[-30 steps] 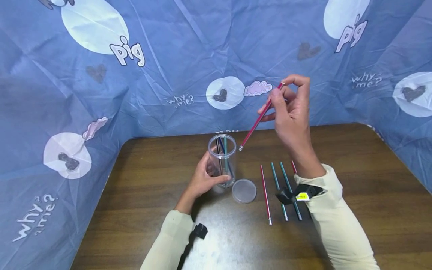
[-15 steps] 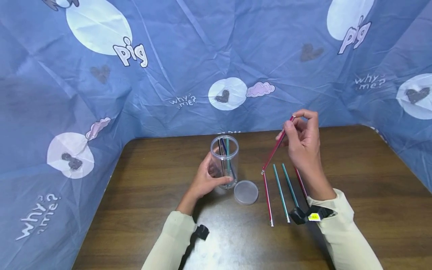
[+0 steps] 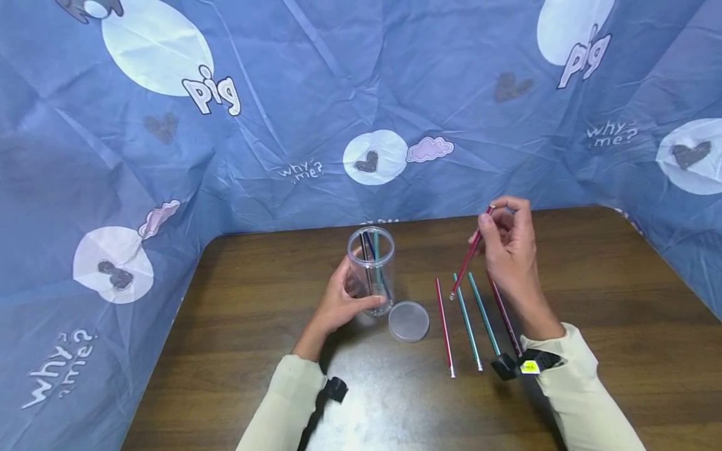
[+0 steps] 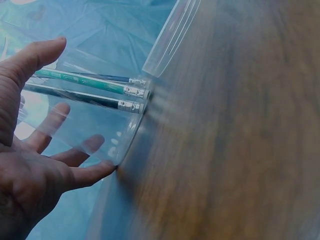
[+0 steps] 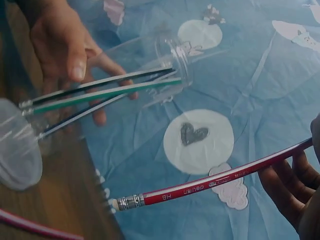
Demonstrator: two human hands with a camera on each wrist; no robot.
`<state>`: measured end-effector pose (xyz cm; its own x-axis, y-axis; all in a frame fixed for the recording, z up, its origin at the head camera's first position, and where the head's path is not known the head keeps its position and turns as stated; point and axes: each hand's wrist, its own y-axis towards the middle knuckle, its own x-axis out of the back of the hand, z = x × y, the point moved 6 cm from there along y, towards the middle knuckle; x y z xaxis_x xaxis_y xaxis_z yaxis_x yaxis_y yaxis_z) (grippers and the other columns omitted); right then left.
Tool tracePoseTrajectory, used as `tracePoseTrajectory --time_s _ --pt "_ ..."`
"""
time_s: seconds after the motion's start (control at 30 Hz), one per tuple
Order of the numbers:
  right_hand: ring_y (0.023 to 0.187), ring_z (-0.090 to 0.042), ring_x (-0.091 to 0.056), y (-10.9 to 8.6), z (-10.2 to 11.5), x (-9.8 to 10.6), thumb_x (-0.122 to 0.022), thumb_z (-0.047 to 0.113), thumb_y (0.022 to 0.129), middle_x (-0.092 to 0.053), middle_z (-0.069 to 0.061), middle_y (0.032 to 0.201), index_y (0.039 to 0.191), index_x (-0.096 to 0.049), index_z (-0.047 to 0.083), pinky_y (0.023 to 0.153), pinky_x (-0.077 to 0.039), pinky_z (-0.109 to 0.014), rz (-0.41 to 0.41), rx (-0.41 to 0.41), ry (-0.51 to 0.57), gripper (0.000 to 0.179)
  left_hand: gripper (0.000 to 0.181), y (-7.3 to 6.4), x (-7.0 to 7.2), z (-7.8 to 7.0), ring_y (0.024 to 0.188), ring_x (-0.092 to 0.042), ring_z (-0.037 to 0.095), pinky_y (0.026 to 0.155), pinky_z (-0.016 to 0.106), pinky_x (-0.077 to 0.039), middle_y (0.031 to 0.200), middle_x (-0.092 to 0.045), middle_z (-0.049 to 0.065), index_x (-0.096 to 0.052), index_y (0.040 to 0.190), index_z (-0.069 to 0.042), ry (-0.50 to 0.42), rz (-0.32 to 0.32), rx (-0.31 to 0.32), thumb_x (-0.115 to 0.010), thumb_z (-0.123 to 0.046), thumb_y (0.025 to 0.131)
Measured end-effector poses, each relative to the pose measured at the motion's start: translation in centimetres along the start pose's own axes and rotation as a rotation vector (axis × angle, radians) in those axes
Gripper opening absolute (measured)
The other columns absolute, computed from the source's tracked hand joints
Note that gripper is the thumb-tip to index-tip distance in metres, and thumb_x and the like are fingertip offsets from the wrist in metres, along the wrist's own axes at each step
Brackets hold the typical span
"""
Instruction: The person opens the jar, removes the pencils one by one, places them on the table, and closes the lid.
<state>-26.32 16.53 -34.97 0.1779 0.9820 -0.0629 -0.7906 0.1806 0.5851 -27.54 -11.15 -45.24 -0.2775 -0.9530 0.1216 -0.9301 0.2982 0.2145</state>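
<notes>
My left hand (image 3: 344,294) holds a clear plastic jar (image 3: 390,270) upright on the table, thumb in front and fingers around its far side. Inside stand a black pencil (image 4: 80,96), a green pencil (image 4: 85,81) and a dark blue pencil (image 4: 115,78), eraser ends down. To the right, my right hand (image 3: 512,250) pinches a red pencil (image 5: 215,181) near its upper end. It slants down to the left, its eraser overlapping the row of pencils in the head view. That row has a red pencil (image 3: 444,329), two teal pencils (image 3: 467,326) and another red pencil (image 3: 504,313).
A round translucent lid (image 3: 408,321) lies flat just right of the jar's base. The brown wooden table (image 3: 237,351) backs onto a blue printed cloth (image 3: 271,94). My right wrist's camera (image 3: 504,366) covers the lower end of one teal pencil.
My right hand has lowered and moved rightward with the red pencil, from near the jar's mouth to over the row of pencils. My left hand and the jar have stayed in place.
</notes>
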Motion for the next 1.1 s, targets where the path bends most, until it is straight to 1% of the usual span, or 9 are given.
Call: tracePoseTrajectory --time_s 0.1,0.27,0.33,0.5,0.6,0.73,0.83,1.0,1.1 --pt "0.061 -0.012 -0.062 -0.1 -0.4 0.8 -0.053 0.001 0.1 -0.056 -0.009 0.081 0.118 -0.042 -0.01 0.051 -0.05 -0.018 -0.013 0.009 -0.037 0.024 0.093 -0.1 -0.1 -0.3 0.125 -0.052 0.043 0.105 0.06 -0.039 0.135 -0.056 0.027 -0.033 0.152 -0.003 -0.009 0.006 0.007 -0.081 0.007 0.072" --pt "0.06 -0.01 -0.062 0.3 -0.8 2.4 -0.054 0.0 0.099 -0.057 -0.006 0.079 0.119 -0.044 -0.011 0.051 -0.049 -0.016 -0.038 0.027 -0.05 0.024 0.094 -0.1 -0.1 -0.3 0.126 -0.052 0.043 0.106 0.059 -0.039 0.136 -0.055 0.026 -0.034 0.152 -0.005 0.0 0.005 0.012 -0.082 0.007 0.072" --pt "0.059 -0.01 -0.062 0.5 -0.8 3.1 -0.054 0.001 0.099 -0.057 -0.005 0.078 0.119 -0.044 -0.011 0.051 -0.049 -0.016 -0.05 0.03 -0.068 0.025 0.095 0.0 0.0 0.5 0.125 -0.054 0.04 0.105 0.057 -0.041 0.135 -0.057 0.023 -0.035 0.152 -0.009 0.007 0.001 0.007 -0.083 0.006 0.071" --pt "0.06 -0.007 -0.062 1.1 -0.4 4.7 -0.057 0.003 0.098 -0.058 -0.002 0.077 0.119 -0.047 -0.011 0.051 -0.048 -0.015 -0.091 0.066 -0.171 0.028 0.096 0.5 0.3 2.7 0.121 -0.058 0.036 0.103 0.056 -0.043 0.132 -0.06 0.018 -0.037 0.152 -0.017 0.018 -0.009 -0.013 -0.085 0.002 0.071" --pt "0.06 -0.005 -0.062 1.5 -0.3 5.8 -0.058 0.005 0.097 -0.059 0.0 0.077 0.119 -0.05 -0.01 0.051 -0.047 -0.014 -0.12 0.082 -0.235 0.028 0.095 0.6 0.4 2.7 0.119 -0.059 0.037 0.102 0.057 -0.044 0.129 -0.061 0.018 -0.038 0.151 -0.017 0.023 -0.012 -0.016 -0.086 0.001 0.071" --pt "0.058 -0.003 -0.062 2.0 -0.5 7.2 -0.059 0.003 0.096 -0.058 0.002 0.076 0.12 -0.051 -0.01 0.051 -0.046 -0.013 -0.155 0.055 -0.275 0.029 0.096 0.6 0.3 2.7 0.119 -0.059 0.036 0.102 0.056 -0.044 0.13 -0.061 0.017 -0.037 0.151 -0.017 0.02 -0.017 -0.015 -0.086 0.001 0.071" --pt "0.057 -0.001 -0.061 2.1 -0.8 8.1 -0.059 0.001 0.096 -0.058 0.005 0.076 0.119 -0.052 -0.01 0.05 -0.045 -0.012 -0.172 0.009 -0.301 0.027 0.096 0.6 0.3 2.7 0.121 -0.058 0.036 0.103 0.056 -0.044 0.131 -0.06 0.017 -0.037 0.152 -0.017 0.016 -0.019 -0.011 -0.085 0.002 0.071" --pt "0.056 0.003 -0.06 2.4 -1.7 9.3 -0.058 0.001 0.096 -0.058 0.011 0.075 0.116 -0.055 -0.007 0.048 -0.043 -0.012 -0.18 -0.072 -0.381 0.022 0.098 0.5 0.2 2.6 0.122 -0.057 0.037 0.104 0.055 -0.043 0.132 -0.06 0.019 -0.036 0.152 -0.018 0.013 -0.023 -0.002 -0.085 0.004 0.071" --pt "0.055 0.004 -0.059 2.5 -2.2 10.2 -0.06 0.004 0.096 -0.059 0.014 0.073 0.116 -0.056 -0.004 0.047 -0.043 -0.011 -0.168 -0.112 -0.419 0.022 0.1 0.5 0.1 2.7 0.122 -0.056 0.039 0.103 0.056 -0.043 0.133 -0.059 0.022 -0.033 0.154 -0.014 0.008 -0.018 -0.006 -0.084 0.005 0.071"
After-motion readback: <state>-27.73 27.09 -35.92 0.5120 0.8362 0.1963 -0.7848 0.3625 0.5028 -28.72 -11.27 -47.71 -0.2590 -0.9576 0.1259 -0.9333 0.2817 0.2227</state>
